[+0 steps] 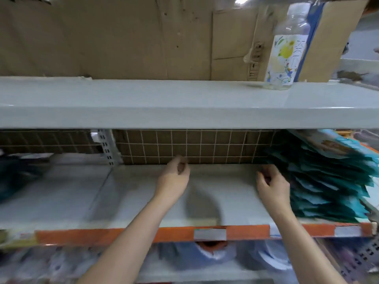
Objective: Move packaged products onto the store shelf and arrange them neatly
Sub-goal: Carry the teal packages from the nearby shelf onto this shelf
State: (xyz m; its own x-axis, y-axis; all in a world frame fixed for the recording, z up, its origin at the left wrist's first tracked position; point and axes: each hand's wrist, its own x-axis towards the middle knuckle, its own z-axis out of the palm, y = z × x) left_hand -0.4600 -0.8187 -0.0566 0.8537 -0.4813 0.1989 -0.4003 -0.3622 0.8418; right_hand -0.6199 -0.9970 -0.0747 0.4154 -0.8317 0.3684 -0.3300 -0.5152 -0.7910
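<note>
A row of teal packaged products (320, 181) leans in a slanted stack at the right end of the middle shelf (143, 197). My right hand (272, 184) hovers over the shelf just left of the stack, fingers loosely curled, holding nothing. My left hand (174, 177) reaches toward the back of the same shelf near the wire grid, fingers curled, nothing in it. The view is blurred.
A wire grid back panel (194, 146) closes the shelf behind. An orange price strip (123, 235) runs along the front edge. A clear bottle (287, 48) and cardboard boxes (123, 37) stand on the upper shelf (164, 103). Dark packages (18, 173) lie at far left; more goods sit below.
</note>
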